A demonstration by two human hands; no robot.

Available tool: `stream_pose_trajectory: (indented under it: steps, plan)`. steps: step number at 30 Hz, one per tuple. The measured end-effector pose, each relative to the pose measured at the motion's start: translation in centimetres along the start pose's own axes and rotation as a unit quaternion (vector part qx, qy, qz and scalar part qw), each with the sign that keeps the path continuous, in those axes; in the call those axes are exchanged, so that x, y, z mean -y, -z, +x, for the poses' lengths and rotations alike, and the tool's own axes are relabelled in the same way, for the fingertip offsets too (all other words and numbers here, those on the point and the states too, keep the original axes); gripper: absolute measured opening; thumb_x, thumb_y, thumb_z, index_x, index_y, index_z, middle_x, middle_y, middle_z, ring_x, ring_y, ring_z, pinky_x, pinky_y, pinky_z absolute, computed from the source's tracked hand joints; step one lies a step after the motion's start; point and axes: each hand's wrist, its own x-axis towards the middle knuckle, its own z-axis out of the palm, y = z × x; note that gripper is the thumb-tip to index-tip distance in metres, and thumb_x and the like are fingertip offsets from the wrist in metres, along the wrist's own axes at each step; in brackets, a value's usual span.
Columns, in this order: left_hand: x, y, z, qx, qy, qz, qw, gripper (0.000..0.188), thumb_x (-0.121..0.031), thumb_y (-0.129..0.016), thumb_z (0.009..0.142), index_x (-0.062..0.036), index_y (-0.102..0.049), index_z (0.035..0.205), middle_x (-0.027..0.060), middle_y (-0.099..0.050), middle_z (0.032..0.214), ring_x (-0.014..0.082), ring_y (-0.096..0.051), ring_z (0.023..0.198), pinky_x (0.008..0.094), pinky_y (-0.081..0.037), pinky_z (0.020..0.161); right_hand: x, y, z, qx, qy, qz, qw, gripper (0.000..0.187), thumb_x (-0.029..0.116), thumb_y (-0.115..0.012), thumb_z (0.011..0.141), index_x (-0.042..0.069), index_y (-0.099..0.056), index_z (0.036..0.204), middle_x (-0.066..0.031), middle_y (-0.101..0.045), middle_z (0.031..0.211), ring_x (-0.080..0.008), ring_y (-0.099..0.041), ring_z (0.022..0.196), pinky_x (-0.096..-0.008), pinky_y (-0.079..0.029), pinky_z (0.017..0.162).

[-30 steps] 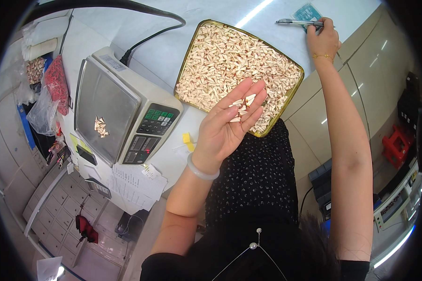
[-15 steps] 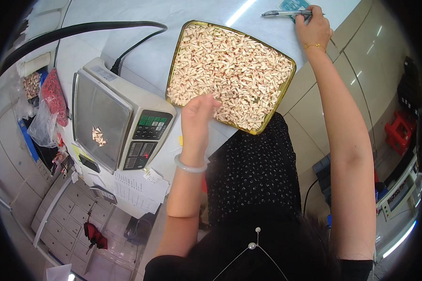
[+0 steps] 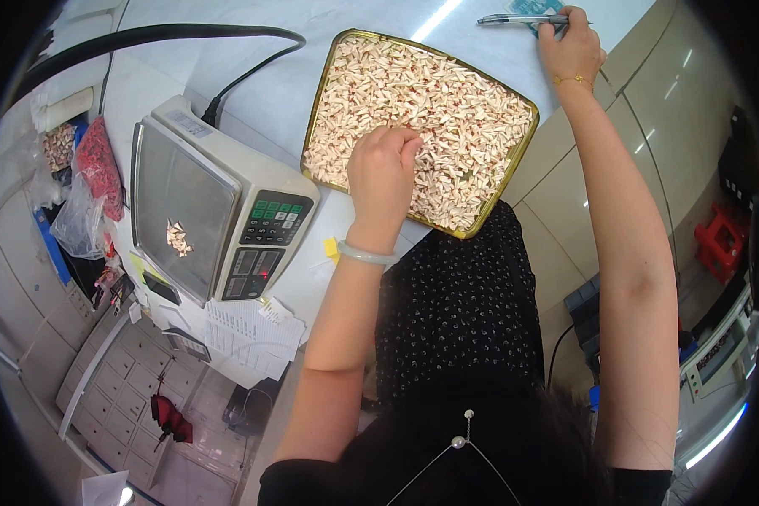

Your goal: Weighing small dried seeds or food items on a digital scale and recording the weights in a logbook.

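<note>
As the left hand [image 3: 381,169] curls, pale pieces [image 3: 447,105] lie beneath it.

can make out digits on keypad [image 3: 277,221] of scale [image 3: 264,171]; can't read fine print on its label [image 3: 183,123] or on paper sheets [image 3: 243,336] beside it.

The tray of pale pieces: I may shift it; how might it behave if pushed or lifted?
The tray may feel fairly weighty, since pale pieces cover nearly its whole floor. They look small and loose, so tilting would likely send them sliding. One corner seems to jut past the edge of the table, so a push that way might tip it.
</note>
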Motion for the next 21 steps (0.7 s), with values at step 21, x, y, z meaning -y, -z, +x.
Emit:
stream_pose_trajectory:
  steps: [21]
  plan:
    - [13.9,24.8,-7.7,-0.303,0.202,-0.432,0.825,0.017,-0.014,-0.045,0.090,0.0000,-0.049,0.099,0.0125,-0.050,0.100,0.0180,-0.046,0.096,0.0296,-0.038,0.084,-3.4,-3.1,1.3,0.008,0.035,-0.027,0.999,0.035,0.038,-0.054,0.074,0.019,-0.055,0.103,-0.0072,-0.063,0.081,-0.0271,-0.059,0.082,-0.0410,-0.039,0.077]
